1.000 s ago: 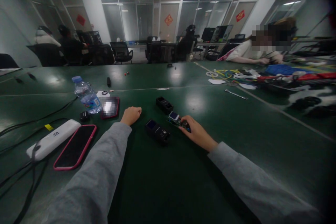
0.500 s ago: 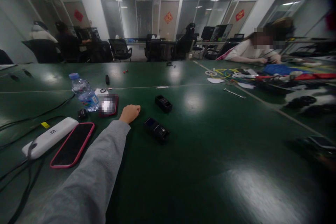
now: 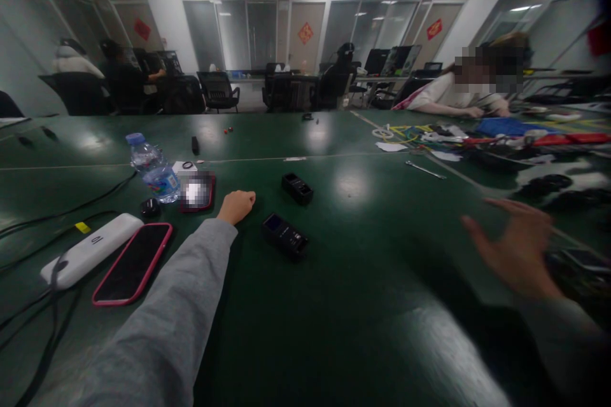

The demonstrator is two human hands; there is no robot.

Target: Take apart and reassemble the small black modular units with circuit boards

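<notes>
My left hand rests on the green table as a closed fist, and nothing shows in it. Just right of it lies a black handheld device with a small screen at one end. Slightly farther back is another black device, turned at a similar angle. A phone with a red edge, its screen blurred out, lies left of the fist. My right hand hovers over the right side, its thumb spread from the fingers, holding nothing. Near its wrist sits a dark device with a screen, partly in shadow.
A water bottle, a white power bank and a red-cased phone lie at the left among black cables. A wrench and a cable pile are at the right. Across the table sits a person.
My right hand has come into view from the right, open above the table. My left hand and the black devices have stayed in place.
</notes>
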